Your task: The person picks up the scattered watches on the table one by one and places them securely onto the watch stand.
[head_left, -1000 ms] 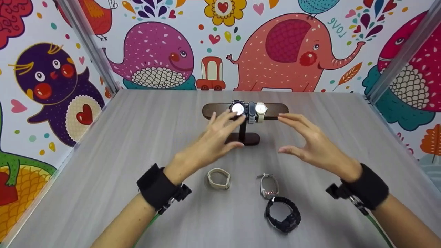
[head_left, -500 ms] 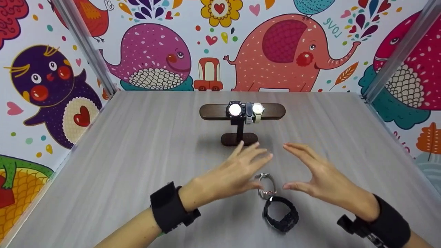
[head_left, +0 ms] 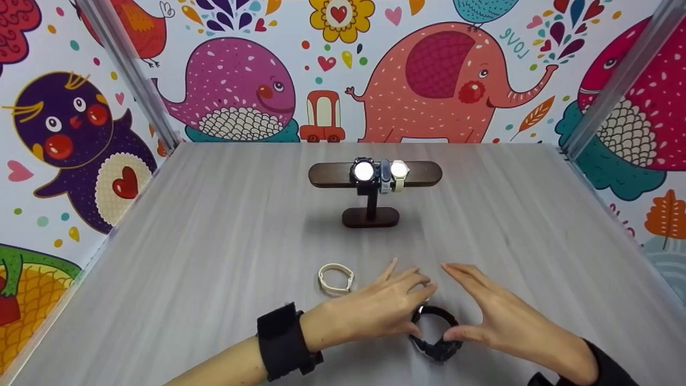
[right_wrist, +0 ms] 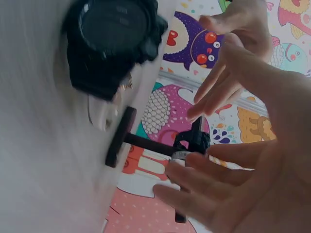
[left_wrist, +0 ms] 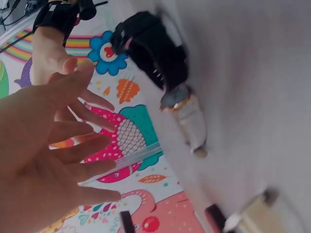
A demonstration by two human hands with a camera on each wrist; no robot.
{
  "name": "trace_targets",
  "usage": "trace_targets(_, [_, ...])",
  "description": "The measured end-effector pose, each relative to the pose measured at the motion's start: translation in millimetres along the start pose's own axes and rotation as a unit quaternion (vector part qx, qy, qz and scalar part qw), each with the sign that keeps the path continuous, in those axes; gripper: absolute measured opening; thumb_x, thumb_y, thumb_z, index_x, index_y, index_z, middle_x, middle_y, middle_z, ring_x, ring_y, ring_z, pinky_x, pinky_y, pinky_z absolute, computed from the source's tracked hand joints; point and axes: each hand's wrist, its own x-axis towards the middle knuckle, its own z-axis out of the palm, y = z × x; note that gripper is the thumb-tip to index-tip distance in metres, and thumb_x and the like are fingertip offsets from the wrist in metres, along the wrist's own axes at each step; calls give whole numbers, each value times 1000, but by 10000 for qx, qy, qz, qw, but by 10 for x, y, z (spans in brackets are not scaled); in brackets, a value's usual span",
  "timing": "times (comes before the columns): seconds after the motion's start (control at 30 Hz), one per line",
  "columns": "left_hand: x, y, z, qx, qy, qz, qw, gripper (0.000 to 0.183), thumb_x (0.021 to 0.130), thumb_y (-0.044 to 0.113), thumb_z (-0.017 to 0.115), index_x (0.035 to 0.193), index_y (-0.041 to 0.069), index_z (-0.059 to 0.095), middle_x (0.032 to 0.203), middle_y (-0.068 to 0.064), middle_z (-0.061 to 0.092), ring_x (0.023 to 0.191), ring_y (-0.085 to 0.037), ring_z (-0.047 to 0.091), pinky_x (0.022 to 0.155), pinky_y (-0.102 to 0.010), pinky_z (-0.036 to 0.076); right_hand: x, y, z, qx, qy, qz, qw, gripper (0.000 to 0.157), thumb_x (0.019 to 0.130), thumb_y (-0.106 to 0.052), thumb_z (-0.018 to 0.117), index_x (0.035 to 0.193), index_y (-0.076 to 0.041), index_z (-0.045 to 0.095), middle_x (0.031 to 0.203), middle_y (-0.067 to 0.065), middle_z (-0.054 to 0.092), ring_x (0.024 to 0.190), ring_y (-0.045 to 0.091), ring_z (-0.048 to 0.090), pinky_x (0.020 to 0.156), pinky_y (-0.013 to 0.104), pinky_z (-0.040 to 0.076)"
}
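Note:
My left hand [head_left: 370, 308] hovers low over the table with its fingers loosely spread, its fingertips just beside a black digital watch [head_left: 442, 349]. From the other side my right hand [head_left: 498, 316] faces it, fingers extended and thumb overlapping the watch's edge in the head view. Neither hand grips anything. The black watch lies with its strap forming a loop. A small watch with a pale strap and rosy case [left_wrist: 190, 119] touches or nearly touches it in the left wrist view; in the head view the left hand mostly hides it. Left of these lies a cream-strapped watch [head_left: 350, 279].
Farther back stands a dark wooden watch stand [head_left: 327, 174]. Its bar carries a black watch with a glowing face [head_left: 364, 171], a grey fitness band [head_left: 385, 170] and a cream watch [head_left: 399, 170]. Patterned panels enclose the grey table [head_left: 225, 225] at the back and sides.
Both hands have drawn back from the watch stand toward the near watches. The left has also swung right, passing over the cream-strapped watch and uncovering it again.

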Motion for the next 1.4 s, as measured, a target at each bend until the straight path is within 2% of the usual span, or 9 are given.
trace_targets(0.1, [21, 25, 71, 99, -40, 68, 9999, 74, 89, 47, 71, 148, 10, 47, 146, -6, 53, 141, -25, 48, 118, -51, 41, -34, 32, 55, 77, -377, 195, 9991, 99, 81, -64, 69, 155, -8, 34, 150, 17, 46, 126, 35, 58, 89, 49, 56])
trace_targets(0.17, [34, 40, 107, 105, -124, 95, 9998, 75, 89, 47, 70, 149, 9, 45, 147, -6, 52, 141, -23, 48, 118, -49, 42, -46, 50, 99, 101, -478, 278, 9984, 101, 80, -67, 68, 153, -4, 36, 149, 18, 47, 126, 35, 58, 90, 50, 56])
trace_targets(0.43, [96, 85, 221, -12, -420, 132, 9990, 78, 89, 46, 71, 151, 8, 42, 148, -6, 50, 139, -16, 49, 121, -49, 38, -80, 73, 280, 268, -930, 857, 9916, 105, 75, -66, 73, 149, 0, 41, 147, 20, 47, 126, 36, 55, 92, 53, 54])
trace_targets(0.6, [159, 98, 264, -64, -473, 122, 9988, 75, 90, 45, 70, 151, 9, 43, 148, -4, 50, 139, -14, 50, 123, -45, 36, -98, 81, 361, 229, -985, 910, 9907, 100, 74, -64, 76, 144, 0, 46, 140, 16, 53, 123, 34, 57, 93, 54, 53])
trace_targets(0.83, [224, 117, 308, 155, -531, 297, 9980, 67, 92, 46, 67, 145, 10, 50, 142, -1, 57, 136, -9, 51, 124, -38, 35, -109, 86, 409, 334, -1086, 1111, 9873, 94, 74, -60, 79, 141, -1, 48, 134, 14, 57, 118, 33, 60, 90, 52, 54])
trace_targets(1.07, [223, 105, 313, -32, -563, 340, 9978, 59, 94, 43, 67, 142, 10, 54, 137, 0, 61, 131, -8, 54, 123, -35, 36, -91, 71, 419, 385, -1037, 1410, 9838, 88, 73, -55, 83, 134, 0, 53, 129, 15, 60, 117, 32, 61, 89, 53, 55])
trace_targets(1.23, [209, 103, 326, -53, -572, 307, 9979, 59, 94, 43, 67, 142, 10, 55, 138, 0, 61, 132, -8, 54, 124, -35, 35, -69, 59, 434, 565, -1052, 1676, 9786, 87, 72, -48, 87, 136, 0, 52, 129, 15, 60, 116, 32, 61, 90, 53, 55])
trace_targets(1.4, [190, 109, 343, 52, -548, 288, 9981, 60, 94, 42, 68, 142, 9, 55, 139, -1, 60, 133, -9, 53, 123, -36, 36, -74, 72, 449, 596, -969, 1639, 9799, 86, 73, -40, 88, 138, 0, 50, 128, 16, 60, 115, 33, 61, 89, 53, 55])
